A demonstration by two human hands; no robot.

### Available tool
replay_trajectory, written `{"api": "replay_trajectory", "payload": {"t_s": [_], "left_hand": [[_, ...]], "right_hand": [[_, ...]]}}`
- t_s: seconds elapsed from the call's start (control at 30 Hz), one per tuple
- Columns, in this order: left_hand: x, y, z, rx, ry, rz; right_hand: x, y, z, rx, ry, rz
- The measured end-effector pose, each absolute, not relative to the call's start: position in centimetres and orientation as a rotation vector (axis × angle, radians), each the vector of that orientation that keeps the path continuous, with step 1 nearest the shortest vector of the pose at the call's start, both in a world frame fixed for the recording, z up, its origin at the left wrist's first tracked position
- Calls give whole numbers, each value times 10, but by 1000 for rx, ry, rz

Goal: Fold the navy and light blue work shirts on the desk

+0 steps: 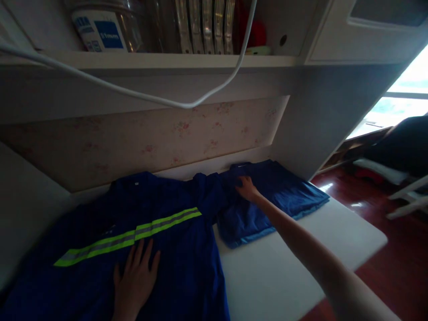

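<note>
A dark blue work shirt (180, 249) with a lime-and-grey reflective stripe lies spread on the white desk, its collar toward the wall. My left hand (136, 276) rests flat on its front just below the stripe, fingers spread. Farther right, my right hand (246, 188) has its fingers curled on the dark blue cloth by the shirt's sleeve (214, 191), pinching it. Under and beside that hand lies a folded blue garment (284, 185). The exact edge between sleeve and folded garment is hard to make out.
A white cable (187, 105) hangs in a loop before the shelf (160, 60) overhead. On the shelf stand a clear tub (103, 31) with a label and several metal pieces (207, 26). The white desk (267, 276) ends in a rounded corner at right, above a red floor (394, 263).
</note>
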State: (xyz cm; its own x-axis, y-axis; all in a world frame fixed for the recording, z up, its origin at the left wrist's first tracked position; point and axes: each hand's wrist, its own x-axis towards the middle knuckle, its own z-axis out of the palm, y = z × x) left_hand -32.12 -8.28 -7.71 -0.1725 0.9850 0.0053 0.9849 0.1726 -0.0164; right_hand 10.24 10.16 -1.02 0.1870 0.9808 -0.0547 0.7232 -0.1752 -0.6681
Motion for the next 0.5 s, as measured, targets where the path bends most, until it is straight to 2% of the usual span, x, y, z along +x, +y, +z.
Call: {"api": "replay_trajectory", "payload": {"t_s": [0.23,0.5], "left_hand": [[-327,-72,-78,-2000,-2379,42],[-333,-48,-74,-1959,-2358,-45]], "right_hand": [[110,190,-29,-2245,-1756,527],[104,164,-35,-2242,-1676,236]]}}
